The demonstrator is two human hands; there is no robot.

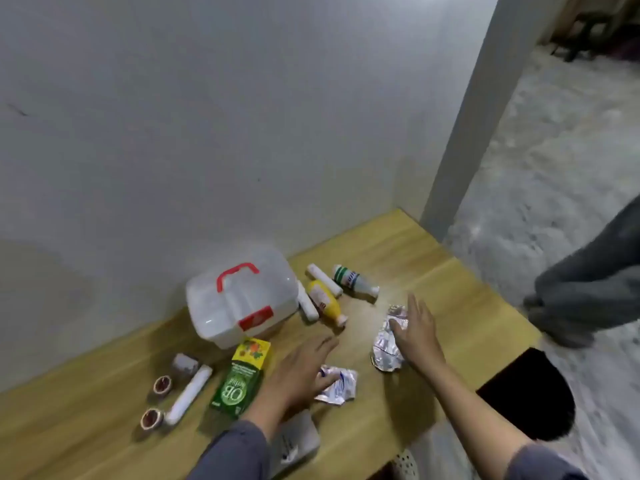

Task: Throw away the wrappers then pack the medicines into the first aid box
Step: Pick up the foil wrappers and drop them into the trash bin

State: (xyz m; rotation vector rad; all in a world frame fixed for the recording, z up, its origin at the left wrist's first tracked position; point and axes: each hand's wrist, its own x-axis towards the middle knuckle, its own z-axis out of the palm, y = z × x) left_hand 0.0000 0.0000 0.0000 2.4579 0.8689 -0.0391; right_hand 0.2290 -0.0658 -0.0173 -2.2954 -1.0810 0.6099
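A closed translucent white first aid box (242, 299) with a red handle and latch stands on the wooden table (398, 251) by the wall. A crumpled silver wrapper (388, 344) lies under the fingers of my right hand (415, 330), which is open and touching it. A smaller crumpled white wrapper (337, 384) lies just beside my left hand (298, 372), open above the table. Medicines lie around: a yellow bottle (325, 303), a white bottle (353, 280), white rolls (323, 280), a green box (240, 379), a long white tube (188, 393) and two small red-topped jars (162, 386).
A flat white packet (298, 441) lies at the table's near edge under my left forearm. A black bin (533, 393) stands on the floor right of the table, with a white perforated basket (407, 462) below. A grey-clad person's leg (588, 289) is at the right.
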